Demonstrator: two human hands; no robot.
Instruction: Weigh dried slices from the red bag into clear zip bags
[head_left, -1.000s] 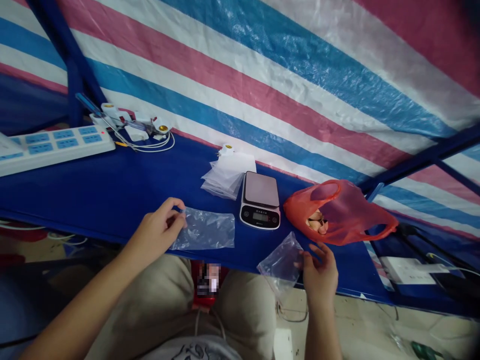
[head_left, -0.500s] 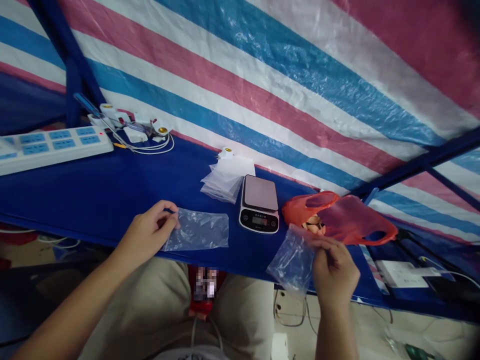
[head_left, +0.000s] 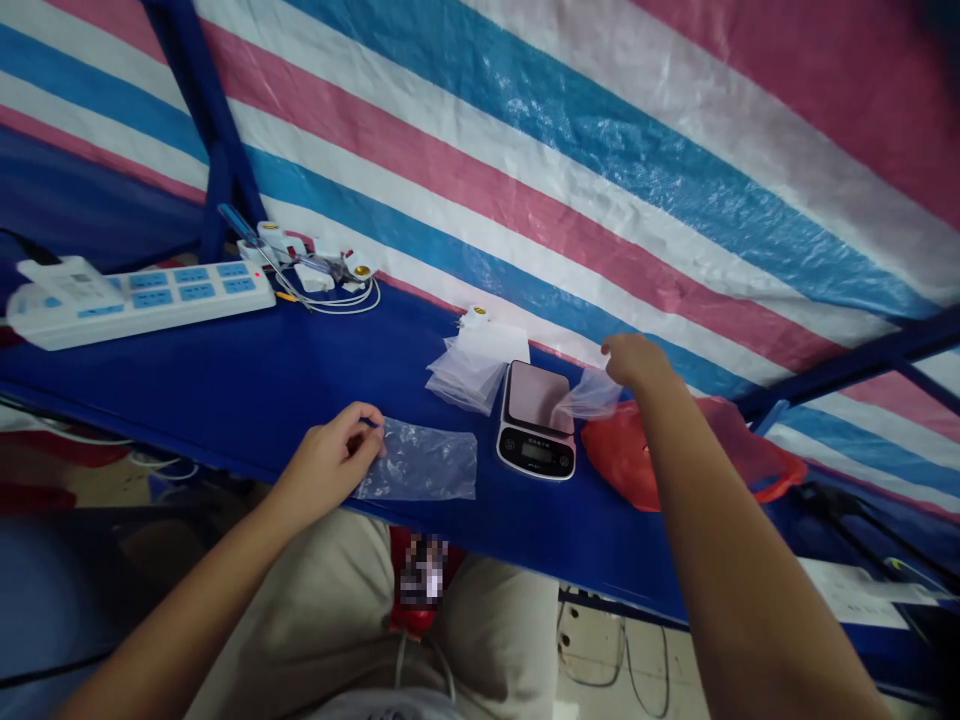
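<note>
My left hand (head_left: 334, 462) pinches the left edge of a clear plastic bag (head_left: 424, 466) that lies flat on the blue table (head_left: 247, 385). My right hand (head_left: 636, 360) is reached out over the small digital scale (head_left: 538, 420) and holds a second clear bag (head_left: 589, 395) by its top, so it hangs just above the scale's pan. A red plastic bag (head_left: 626, 455) lies to the right of the scale, partly hidden by my right forearm.
A stack of clear bags (head_left: 471, 367) lies behind the scale. A white power strip (head_left: 142, 300) and white plugs with cords (head_left: 322, 275) sit at the back left. A striped tarp (head_left: 570, 150) forms the wall behind. My knees are under the table edge.
My right hand has lifted the second clear bag from the table's near edge up and forward over the scale. My left hand has stayed on the flat bag.
</note>
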